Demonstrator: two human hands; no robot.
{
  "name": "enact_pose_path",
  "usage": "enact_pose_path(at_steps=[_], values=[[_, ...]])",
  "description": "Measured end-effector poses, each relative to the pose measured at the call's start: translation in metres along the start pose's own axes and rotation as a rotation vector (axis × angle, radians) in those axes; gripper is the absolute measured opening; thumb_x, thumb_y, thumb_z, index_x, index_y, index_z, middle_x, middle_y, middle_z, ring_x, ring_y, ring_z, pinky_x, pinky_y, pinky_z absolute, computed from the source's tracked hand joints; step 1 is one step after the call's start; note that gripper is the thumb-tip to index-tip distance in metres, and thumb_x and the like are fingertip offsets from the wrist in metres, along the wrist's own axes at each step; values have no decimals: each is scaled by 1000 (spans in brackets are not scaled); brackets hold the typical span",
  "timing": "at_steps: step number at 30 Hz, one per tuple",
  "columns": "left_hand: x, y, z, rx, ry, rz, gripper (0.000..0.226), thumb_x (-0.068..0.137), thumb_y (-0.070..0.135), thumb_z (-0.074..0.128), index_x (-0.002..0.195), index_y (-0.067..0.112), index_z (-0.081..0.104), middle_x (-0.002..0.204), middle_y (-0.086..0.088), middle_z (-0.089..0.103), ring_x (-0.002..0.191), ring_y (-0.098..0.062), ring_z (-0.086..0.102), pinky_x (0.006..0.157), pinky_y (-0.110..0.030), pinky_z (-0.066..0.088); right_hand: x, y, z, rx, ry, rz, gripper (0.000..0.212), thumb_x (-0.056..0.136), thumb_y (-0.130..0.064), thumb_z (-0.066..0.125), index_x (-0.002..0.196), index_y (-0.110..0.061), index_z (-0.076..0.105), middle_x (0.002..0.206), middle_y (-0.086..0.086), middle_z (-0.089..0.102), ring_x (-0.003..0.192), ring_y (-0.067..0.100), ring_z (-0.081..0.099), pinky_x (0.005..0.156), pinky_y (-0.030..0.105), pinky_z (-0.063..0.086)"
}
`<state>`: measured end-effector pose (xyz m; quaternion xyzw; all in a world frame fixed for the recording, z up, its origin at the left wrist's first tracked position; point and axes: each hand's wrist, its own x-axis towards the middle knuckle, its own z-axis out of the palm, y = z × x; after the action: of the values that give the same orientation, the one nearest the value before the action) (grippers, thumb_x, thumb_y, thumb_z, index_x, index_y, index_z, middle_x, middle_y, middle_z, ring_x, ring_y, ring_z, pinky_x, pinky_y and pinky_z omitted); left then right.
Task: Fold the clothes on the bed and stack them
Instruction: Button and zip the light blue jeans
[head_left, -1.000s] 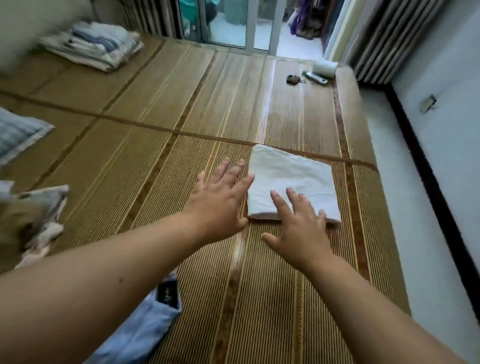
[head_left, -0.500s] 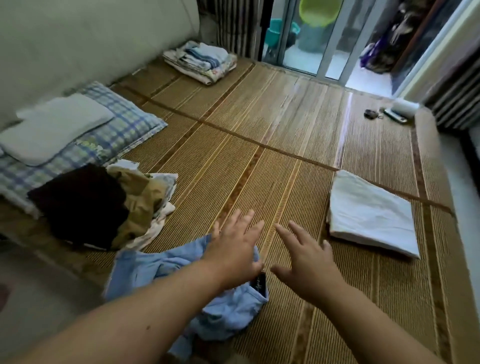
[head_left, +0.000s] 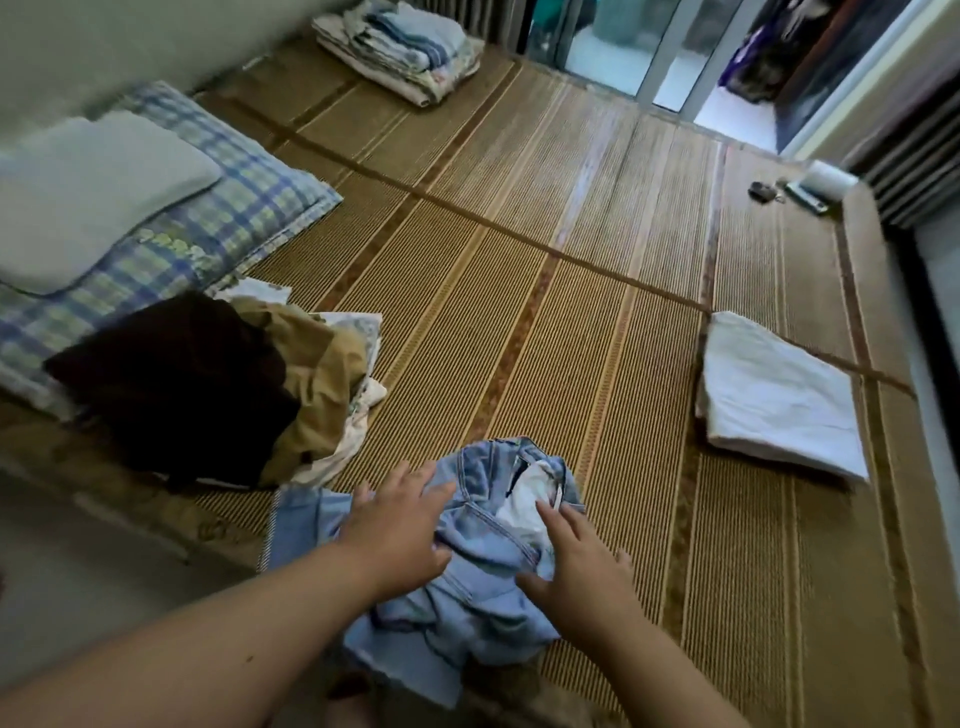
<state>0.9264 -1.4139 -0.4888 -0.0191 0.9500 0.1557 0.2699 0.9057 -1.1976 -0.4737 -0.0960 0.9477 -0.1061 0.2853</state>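
Observation:
A crumpled pair of light blue jeans (head_left: 483, 587) lies at the near edge of the bed's bamboo mat (head_left: 519, 322). My left hand (head_left: 400, 530) rests on the jeans' left side with fingers spread. My right hand (head_left: 576, 566) lies over their right side, fingers straight, the forefinger at the white pocket lining. A folded white garment (head_left: 779, 395) lies flat at the right. An unfolded heap of clothes (head_left: 223, 384), dark brown, khaki and pale floral, sits at the left edge.
A checked pillow (head_left: 218, 218) with a grey pillow (head_left: 93, 187) on it lies at the far left. A stack of folded bedding (head_left: 405, 47) is at the back. A paper roll (head_left: 826, 179), remote and keys sit at the far right corner. Floor runs along the right.
My view has swung left from the folded white garment. Both hands have moved off it and down to the blue jeans, which they now touch.

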Motion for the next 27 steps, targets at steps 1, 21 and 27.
enact_pose_path(at_steps=[1, 21, 27], values=[[8, -1, 6, 4, -12, 5, 77, 84, 51, 53, 149, 37, 15, 161, 5, 3, 147, -23, -1, 113, -56, 10, 2, 7, 9, 17, -13, 27, 85, 85, -58, 56, 150, -41, 5, 160, -9, 10, 143, 17, 23, 113, 55, 19], [175, 3, 145, 102, -124, 62, 29, 84, 35, 58, 112, 27, 53, 118, -7, 59, 108, -30, 54, 89, -41, 49, 101, 88, 198, 444, 326, 666, 54, 90, -35, 61, 140, -21, 46, 125, 9, 54, 107, 27, 51, 86, 34, 43], [131, 21, 111, -279, 169, 204, 3, 84, 28, 58, 82, 29, 56, 87, 3, 60, 88, -20, 57, 75, -37, 48, 91, 113, 131, 821, 521, 632, 13, 90, -16, 59, 80, -22, 65, 80, 3, 67, 75, 23, 62, 70, 41, 53]])
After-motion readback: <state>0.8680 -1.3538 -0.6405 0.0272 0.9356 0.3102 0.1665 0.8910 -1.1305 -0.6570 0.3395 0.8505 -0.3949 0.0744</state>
